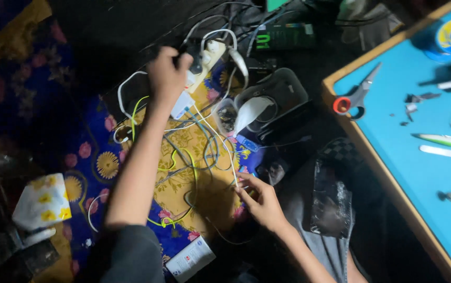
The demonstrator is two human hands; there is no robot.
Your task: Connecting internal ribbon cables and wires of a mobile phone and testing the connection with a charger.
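Your left hand (167,73) is closed in a grip on a dark plug (196,62) at the white plastic power strip (207,60) just beyond it, while your right hand (261,202), fingers loosely curled, pinches a thin white cable (216,132) running between both hands.

The scene is dim and unevenly lit. Light falls from the upper right, so the blue tabletop (393,131) right of the right hand's (261,202) fingers is brightest and sharpest. Around the left hand's (167,73) fingers the cables (199,141) catch moderate light. Beyond those fingers, toward the top and left edges, everything sinks into near-black shadow. The picture is grainy, slightly soft, without glare.
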